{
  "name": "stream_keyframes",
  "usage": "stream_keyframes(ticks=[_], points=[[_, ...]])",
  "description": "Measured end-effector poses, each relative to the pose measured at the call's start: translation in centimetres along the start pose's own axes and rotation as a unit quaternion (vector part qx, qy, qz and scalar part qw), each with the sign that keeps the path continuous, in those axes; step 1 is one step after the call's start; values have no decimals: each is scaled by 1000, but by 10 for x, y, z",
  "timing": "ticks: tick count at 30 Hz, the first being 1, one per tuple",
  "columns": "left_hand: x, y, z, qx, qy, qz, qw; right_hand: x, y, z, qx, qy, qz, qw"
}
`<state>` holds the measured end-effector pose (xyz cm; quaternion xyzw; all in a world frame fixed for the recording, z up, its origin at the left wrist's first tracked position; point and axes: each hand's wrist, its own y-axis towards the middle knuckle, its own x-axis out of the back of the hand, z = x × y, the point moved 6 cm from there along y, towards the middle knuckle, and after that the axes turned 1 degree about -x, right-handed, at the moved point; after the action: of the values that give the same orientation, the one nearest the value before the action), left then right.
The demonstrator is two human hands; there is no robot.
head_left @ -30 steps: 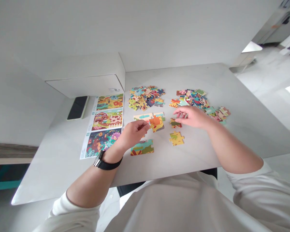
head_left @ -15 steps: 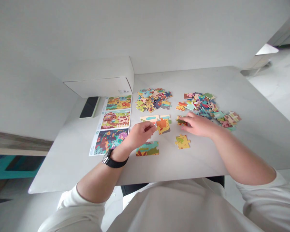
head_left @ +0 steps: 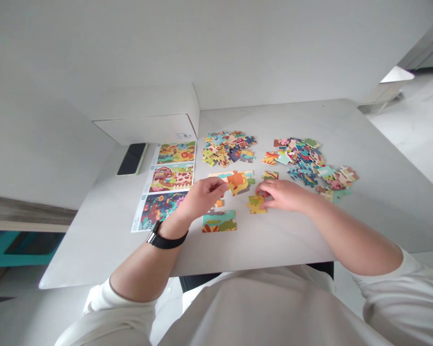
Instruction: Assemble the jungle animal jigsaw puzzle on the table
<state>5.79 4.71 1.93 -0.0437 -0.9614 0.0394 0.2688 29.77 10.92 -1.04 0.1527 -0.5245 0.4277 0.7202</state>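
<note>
My left hand [head_left: 205, 196] pinches an orange-and-yellow puzzle piece [head_left: 238, 182] by its left side, above the table. Fingers of my right hand [head_left: 274, 193] are closed on the right edge of a yellow puzzle piece with a green shape [head_left: 257, 204]. Just beyond that hand lies a green-and-brown puzzle piece [head_left: 270, 175]. Joined pieces with a teal and green picture [head_left: 219, 221] rest nearer the table's front edge. A pale strip of pieces [head_left: 218, 176] lies behind the held orange piece, partly covered by it. A small orange patch [head_left: 220, 203] shows beside my left fingers.
Two heaps of loose puzzle pieces, a left one [head_left: 225, 145] and a right one [head_left: 303, 154], lie farther back. On the left are a picture sheet [head_left: 171, 178], a phone [head_left: 132, 159] and a white box [head_left: 147, 130] against the wall.
My right hand has left the green-and-brown piece and taken the yellow piece, which has shifted left and slightly away from me. My left hand has moved slightly left with the orange piece.
</note>
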Motion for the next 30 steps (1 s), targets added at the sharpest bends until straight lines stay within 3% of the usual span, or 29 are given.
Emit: stream_keyframes(ticks=[6,11,15,21,30], points=[[-3,-2,-1,1,-19,8,1000,-4,19,8,7,-2,-75,997],[-5,-2,0,0,-12,14,1000,17,9,3,3,195,-191,962],[-16,-2,0,-2,-10,44,999,13,8,3,-19,372,-145,917],[-29,-2,1,-15,-8,80,997,12,8,-3,-44,449,-111,885],[-26,-2,-3,-85,90,65,990,30,-6,-26,-85,424,-102,896]])
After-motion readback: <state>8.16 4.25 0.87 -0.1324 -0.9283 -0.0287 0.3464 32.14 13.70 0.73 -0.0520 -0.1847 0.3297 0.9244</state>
